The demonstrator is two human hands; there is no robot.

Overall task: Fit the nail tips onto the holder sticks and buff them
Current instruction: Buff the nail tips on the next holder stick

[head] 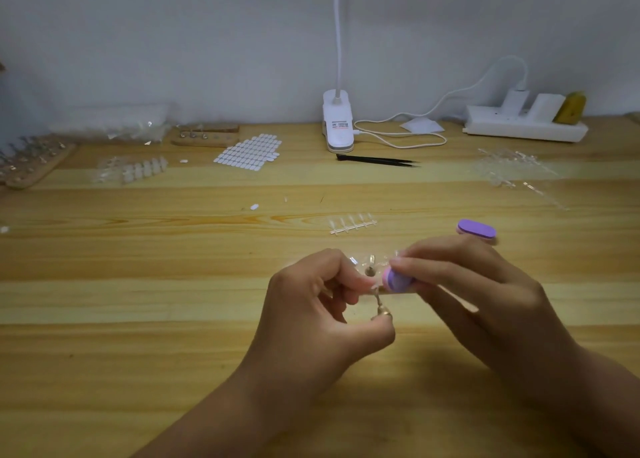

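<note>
Left grip (311,305), low over the table (138,319), pinches the holder stick (381,310), thumb at its brass base, nail tip (375,286) uppermost. Right grip (478,284) clasps the purple buffer (398,281) against that tip. Buffing looks to be the step in hand: light, short strokes along the tip's curve, with the stick braced firm, should keep it seated.

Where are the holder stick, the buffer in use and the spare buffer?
holder stick (381,310): head view, on its brass base.
buffer in use (397,280): head view, on its purple end face.
spare buffer (476,229): head view, on its purple top.
</note>
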